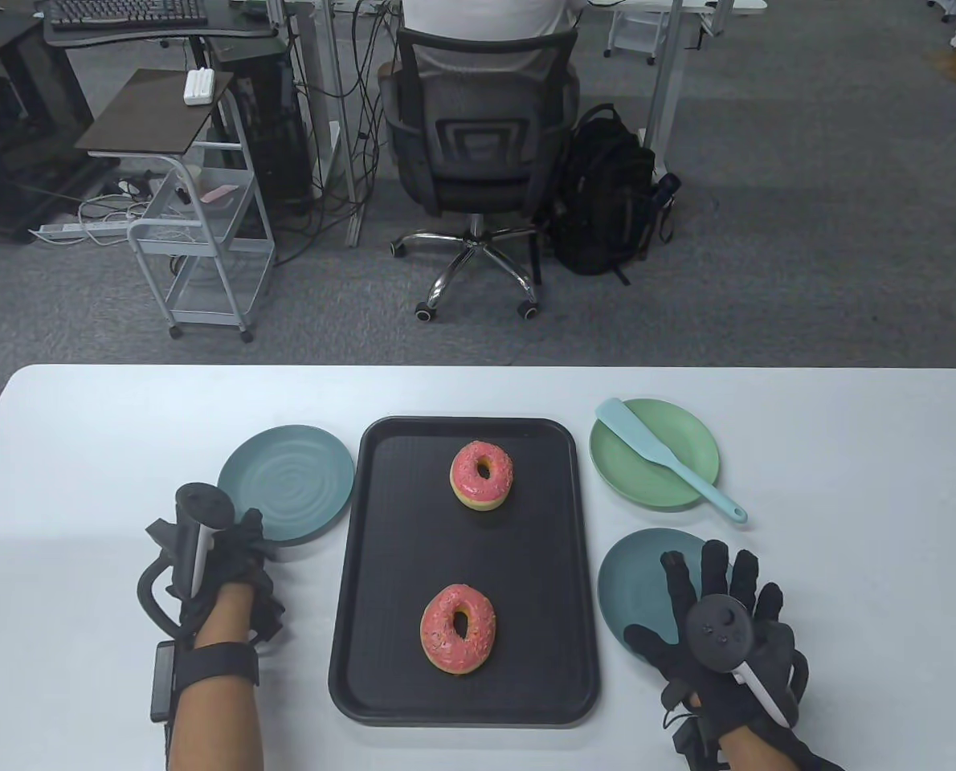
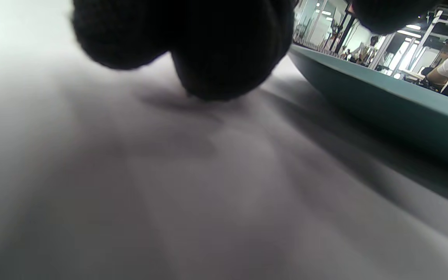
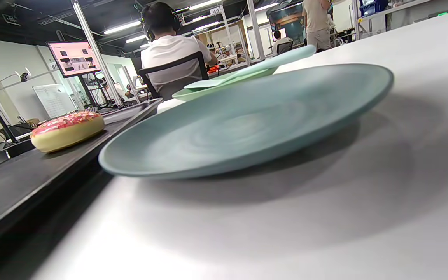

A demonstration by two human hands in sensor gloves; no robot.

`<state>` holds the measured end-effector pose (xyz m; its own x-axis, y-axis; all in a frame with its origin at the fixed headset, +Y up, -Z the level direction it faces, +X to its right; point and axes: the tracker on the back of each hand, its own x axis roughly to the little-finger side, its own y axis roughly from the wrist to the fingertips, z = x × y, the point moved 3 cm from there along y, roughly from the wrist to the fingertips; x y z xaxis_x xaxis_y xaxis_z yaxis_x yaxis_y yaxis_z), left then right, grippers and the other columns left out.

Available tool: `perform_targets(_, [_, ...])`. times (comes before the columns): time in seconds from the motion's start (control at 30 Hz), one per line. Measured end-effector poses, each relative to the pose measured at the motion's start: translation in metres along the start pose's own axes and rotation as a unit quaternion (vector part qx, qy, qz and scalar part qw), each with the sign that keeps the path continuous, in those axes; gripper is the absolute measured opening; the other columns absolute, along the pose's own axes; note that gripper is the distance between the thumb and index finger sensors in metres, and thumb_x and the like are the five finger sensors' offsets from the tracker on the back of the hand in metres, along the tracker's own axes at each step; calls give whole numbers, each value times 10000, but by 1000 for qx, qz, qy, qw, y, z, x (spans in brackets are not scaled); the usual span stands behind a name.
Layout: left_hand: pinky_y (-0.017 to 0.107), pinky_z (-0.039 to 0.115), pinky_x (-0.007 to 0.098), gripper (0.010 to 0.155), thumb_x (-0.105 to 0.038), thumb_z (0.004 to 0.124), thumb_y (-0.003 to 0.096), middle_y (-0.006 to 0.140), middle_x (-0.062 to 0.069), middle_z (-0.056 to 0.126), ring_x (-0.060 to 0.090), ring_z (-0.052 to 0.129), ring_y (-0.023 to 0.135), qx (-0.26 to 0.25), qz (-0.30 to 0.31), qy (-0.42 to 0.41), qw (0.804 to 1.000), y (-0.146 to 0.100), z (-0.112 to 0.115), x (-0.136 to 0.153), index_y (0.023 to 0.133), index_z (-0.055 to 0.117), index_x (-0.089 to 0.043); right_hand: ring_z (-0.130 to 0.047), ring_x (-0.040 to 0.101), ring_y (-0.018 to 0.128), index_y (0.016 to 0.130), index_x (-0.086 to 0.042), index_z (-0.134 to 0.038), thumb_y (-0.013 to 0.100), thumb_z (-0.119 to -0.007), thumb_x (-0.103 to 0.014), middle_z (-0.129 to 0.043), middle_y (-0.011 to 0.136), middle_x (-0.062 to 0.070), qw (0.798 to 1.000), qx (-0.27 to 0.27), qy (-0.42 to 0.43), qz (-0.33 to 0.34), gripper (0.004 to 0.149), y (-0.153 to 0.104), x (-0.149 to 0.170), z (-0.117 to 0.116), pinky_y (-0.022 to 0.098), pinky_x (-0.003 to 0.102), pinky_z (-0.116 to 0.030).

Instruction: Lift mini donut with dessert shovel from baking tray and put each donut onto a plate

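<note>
A black baking tray lies mid-table with two pink-glazed donuts on it, one at the far end and one nearer me. The light blue dessert shovel lies across a green plate right of the tray, with no hand on it. My right hand hovers flat, fingers spread, over a teal plate and holds nothing. My left hand rests on the table by another teal plate, its fingertips touching the tabletop, empty. The right wrist view shows a donut, the teal plate and the shovel.
The white table ends just beyond the plates. Past it stand an office chair with a seated person, a backpack and a wheeled cart. The left teal plate's rim sits close to my left fingers.
</note>
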<state>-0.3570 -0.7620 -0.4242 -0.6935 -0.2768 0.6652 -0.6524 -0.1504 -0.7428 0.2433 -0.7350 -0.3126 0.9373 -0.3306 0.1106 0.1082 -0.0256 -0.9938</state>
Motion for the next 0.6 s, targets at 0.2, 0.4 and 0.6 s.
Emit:
perform_targets(0.2, [303,935,335,706,-572,795,469,699,-2,927,112,1046,343,23,-27,-5,999,19,9,-4,1056,550,-265,136,394,1055,1074,-413,-182,271,-658,-758,60,1188,52,1000,-5,-2,2,996,0,-1,-1,701,629,92])
perform_targets(0.4, [279,953,317,659,-435,851,475,692,-19,954,80,1064,315,24,-53,-40,998,25,10,-5,1043,580,-239,124,406,1057,1078,-404,-185,276,-651,-758,58,1189,62,1000,-7,-3,7,993,0,-3,-3,699,633,88])
perform_targets(0.6, [293,971,315,519,-382,803,489,718,-23,940,65,1067,302,38,-85,-178,980,28,3,16,957,700,-183,117,409,1059,1080,-400,-189,277,-650,-757,55,1190,65,1000,-11,2,0,992,1,1,-3,697,635,88])
